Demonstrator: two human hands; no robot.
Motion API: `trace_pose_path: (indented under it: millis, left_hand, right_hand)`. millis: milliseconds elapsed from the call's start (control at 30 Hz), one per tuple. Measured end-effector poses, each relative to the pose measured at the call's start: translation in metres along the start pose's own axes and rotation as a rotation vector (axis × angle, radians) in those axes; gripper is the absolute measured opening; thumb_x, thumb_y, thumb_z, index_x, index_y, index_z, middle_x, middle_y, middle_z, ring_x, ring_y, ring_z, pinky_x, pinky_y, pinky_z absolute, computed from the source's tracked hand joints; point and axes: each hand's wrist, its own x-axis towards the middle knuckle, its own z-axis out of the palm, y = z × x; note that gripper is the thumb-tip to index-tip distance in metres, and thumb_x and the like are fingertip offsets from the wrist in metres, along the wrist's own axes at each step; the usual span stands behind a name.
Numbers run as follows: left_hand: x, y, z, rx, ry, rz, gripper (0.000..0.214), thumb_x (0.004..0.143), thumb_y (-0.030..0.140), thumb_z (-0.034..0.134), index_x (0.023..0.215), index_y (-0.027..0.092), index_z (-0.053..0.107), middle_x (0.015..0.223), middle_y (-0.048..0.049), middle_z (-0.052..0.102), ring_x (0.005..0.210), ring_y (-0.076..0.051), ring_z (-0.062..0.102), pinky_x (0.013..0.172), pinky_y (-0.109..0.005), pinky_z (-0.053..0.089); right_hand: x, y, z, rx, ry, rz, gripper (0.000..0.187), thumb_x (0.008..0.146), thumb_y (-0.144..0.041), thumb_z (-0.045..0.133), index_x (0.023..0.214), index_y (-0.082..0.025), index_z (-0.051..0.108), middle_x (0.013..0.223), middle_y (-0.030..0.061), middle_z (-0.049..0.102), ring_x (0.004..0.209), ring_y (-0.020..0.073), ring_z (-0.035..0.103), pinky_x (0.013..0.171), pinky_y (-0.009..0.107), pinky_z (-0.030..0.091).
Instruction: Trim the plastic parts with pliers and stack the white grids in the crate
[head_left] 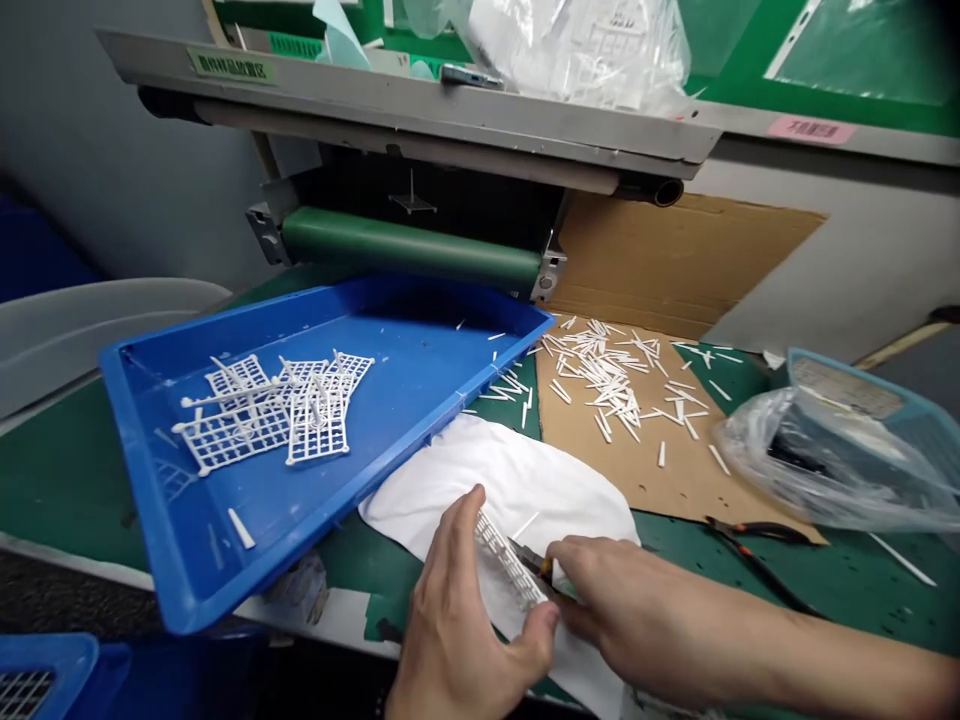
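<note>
My left hand grips a small white plastic grid piece by its edges, fingers on the far edge and thumb on the near one. My right hand is closed around a pair of cutting pliers; their dark metal jaws point at the grid's face, and most of the handle is hidden in the hand. A thin white stick shows beside the jaw tips. Both hands are over a white cloth. Several more white grid pieces lie in a blue tray to the left.
Many cut white sticks lie on a cardboard sheet. A second pair of pliers rests at the right, near a clear bin covered with plastic. Behind the tray runs a green conveyor roller below a metal shelf.
</note>
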Motion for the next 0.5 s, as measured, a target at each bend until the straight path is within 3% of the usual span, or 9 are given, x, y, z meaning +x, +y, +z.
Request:
trace_pose_path:
  millis: [500]
  left_hand:
    - [-0.003, -0.006, 0.003, 0.013, 0.028, 0.025, 0.101, 0.063, 0.033, 0.068, 0.149, 0.016, 0.018, 0.146, -0.0161, 0.041, 0.130, -0.034, 0.044, 0.100, -0.044, 0.049]
  right_hand:
    - [0.007, -0.023, 0.003, -0.033, -0.008, 0.083, 0.025, 0.074, -0.009, 0.051, 0.097, -0.016, 0.058, 0.094, 0.0111, 0.062, 0.088, 0.0233, 0.060, 0.080, 0.030, 0.042]
